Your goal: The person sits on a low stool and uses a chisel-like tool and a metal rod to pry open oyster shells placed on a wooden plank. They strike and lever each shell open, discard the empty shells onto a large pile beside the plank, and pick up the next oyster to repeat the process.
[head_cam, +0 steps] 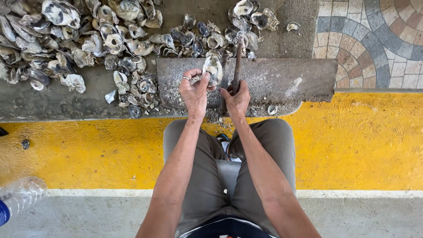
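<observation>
Gripping one oyster shell (213, 69) and one rusty tool (237, 66), two hands.

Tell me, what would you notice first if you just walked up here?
Probably the big heap of grey oyster shells across the top left. Then the hands in the middle: the left hand holds a shell upright on a flat slab, and the right hand grips a rusty tool. A bright yellow painted stripe crosses the ground below.

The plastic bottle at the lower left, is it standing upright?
No, the clear plastic bottle lies on its side on the grey floor, away from both hands.
</observation>
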